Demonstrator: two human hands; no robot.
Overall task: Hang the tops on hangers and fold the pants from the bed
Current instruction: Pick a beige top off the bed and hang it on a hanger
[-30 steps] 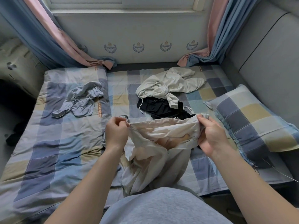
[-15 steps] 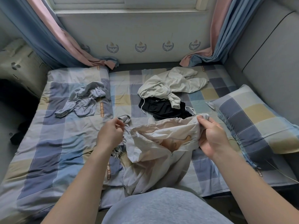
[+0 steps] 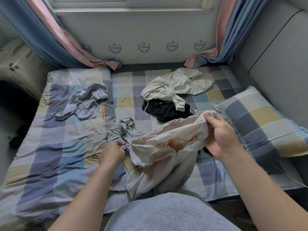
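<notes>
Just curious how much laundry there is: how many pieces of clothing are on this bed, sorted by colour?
Cream: 2, the hoodie and the thin garment held by the left hand and right hand
Grey-blue: 2, the crumpled piece and the bundle by the left hand
Black: 1, the black garment
Total: 5

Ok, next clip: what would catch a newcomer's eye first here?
A thin cream garment held up over the checked bed in the foreground: the left hand pinches a cord at its edge and the right hand grips its upper edge. Behind it, a cream hoodie partly overlaps a black garment, and a crumpled grey-blue garment lies off to the left.
</notes>
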